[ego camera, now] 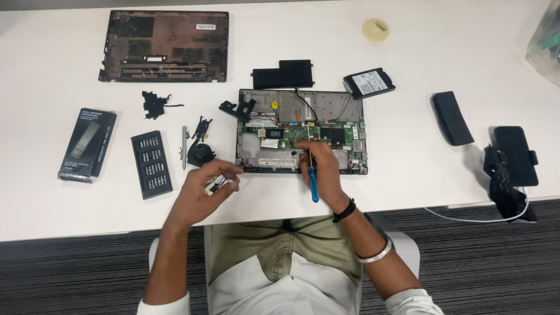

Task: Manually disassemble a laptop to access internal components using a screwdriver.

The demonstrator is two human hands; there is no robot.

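An opened laptop chassis [326, 105] with its green circuit board exposed lies on the white table [408, 181]. My right hand [318, 169] rests on the chassis's front edge and grips a blue-handled screwdriver [313, 186], its tip against the board. My left hand [204, 189] hovers just left of the laptop, fingers pinched around a small metal part [220, 185]. A black fan [200, 154] sits close above that hand.
The laptop's bottom cover [164, 45] lies far left, with a bit set tray [151, 164], a dark box [87, 144] and a pen-like driver [184, 147] nearby. A battery [283, 74], a drive [368, 83], a tape roll [375, 29] and black pouches [452, 118] lie around.
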